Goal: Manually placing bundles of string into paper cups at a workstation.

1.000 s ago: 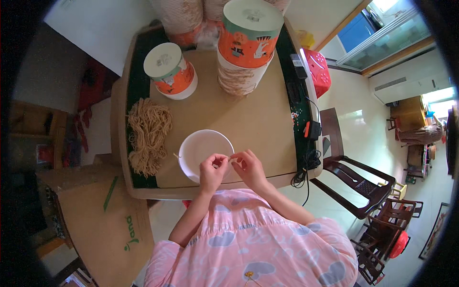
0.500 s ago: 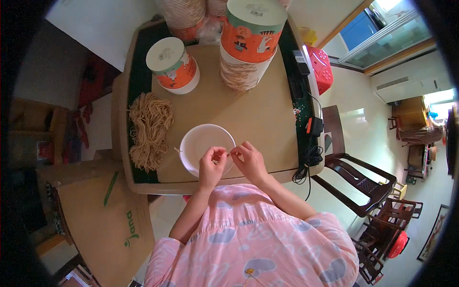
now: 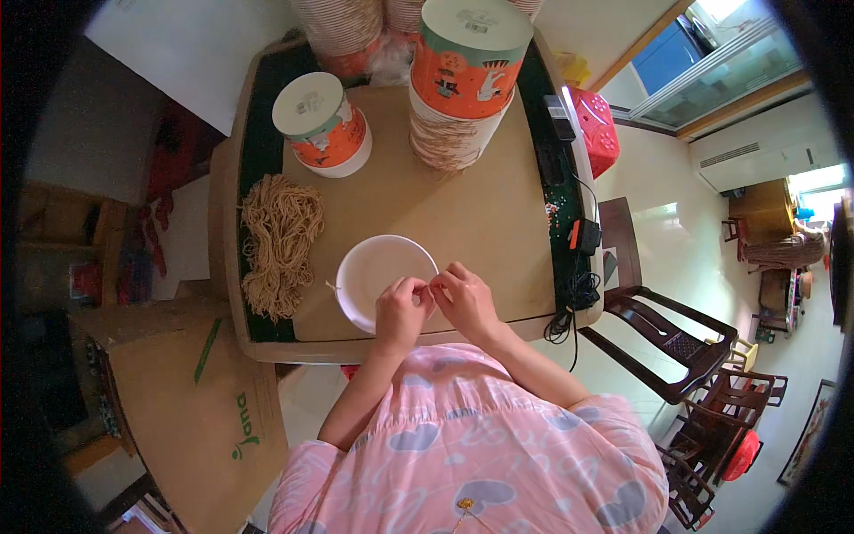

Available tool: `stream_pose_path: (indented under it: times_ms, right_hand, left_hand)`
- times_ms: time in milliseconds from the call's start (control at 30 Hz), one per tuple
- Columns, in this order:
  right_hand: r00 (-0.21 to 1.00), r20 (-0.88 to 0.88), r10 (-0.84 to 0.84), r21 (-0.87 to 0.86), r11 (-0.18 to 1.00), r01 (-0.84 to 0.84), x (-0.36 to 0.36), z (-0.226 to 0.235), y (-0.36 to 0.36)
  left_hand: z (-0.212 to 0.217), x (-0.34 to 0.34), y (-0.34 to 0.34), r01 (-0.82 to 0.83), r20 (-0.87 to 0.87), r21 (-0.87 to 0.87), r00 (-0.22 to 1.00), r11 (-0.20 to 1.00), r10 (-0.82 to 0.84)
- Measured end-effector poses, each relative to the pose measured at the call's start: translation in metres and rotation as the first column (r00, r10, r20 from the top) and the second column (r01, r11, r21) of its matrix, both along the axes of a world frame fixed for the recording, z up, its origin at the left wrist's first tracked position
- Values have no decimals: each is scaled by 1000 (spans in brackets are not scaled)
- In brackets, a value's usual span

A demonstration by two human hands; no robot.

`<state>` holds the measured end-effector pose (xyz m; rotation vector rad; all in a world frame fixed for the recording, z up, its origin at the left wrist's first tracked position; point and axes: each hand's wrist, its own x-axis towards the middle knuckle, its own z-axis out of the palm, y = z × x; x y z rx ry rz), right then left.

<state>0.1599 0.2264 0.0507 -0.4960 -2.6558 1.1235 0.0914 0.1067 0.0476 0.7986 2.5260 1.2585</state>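
A white paper bucket (image 3: pixel 378 258) stands with its mouth up at the table's near edge. A short knotted end of tan twine (image 3: pixel 332 286) sticks out from its left side. Over the bucket's near right part, my left hand (image 3: pixel 402 310) is closed in a pinch. My right hand (image 3: pixel 463 301) pinches at the right rim, its fingertips against those of the left. What lies between the fingertips is too small and hidden to make out. A loose bundle of tan twine (image 3: pixel 283 245) lies left of the bucket.
Upside-down orange and green paper buckets stand beyond: a short stack (image 3: pixel 325 129) and a tall stack (image 3: pixel 463 98) with twine along its lower part. More stacked buckets (image 3: pixel 338 31) are at the back. Black cables (image 3: pixel 578 294) hang at the right edge. A cardboard box (image 3: pixel 205 400) stands left.
My hands have drawn together, the left shifting slightly right, so the fingertips now meet. The bucket has moved very slightly toward me.
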Motion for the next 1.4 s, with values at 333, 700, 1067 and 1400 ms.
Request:
stream_pose_path:
  times_ms: [333, 700, 1067, 1400]
  right_hand:
    - [996, -87, 26, -85, 996, -33, 2, 1, 2]
    - [992, -124, 12, -111, 993, -26, 0, 0, 0]
    - [974, -212, 83, -30, 995, -91, -2, -2, 6]
    - [964, -238, 116, -40, 991, -129, 9, -8, 12]
  left_hand:
    - [-7, -7, -12, -134, 448, 240, 894, 962, 12]
    - [5, -8, -8, -36, 296, 145, 955, 989, -9]
    - [1, -1, -6, -120, 292, 236, 955, 964, 48]
    - [15, 3, -9, 62, 416, 149, 901, 987, -120]
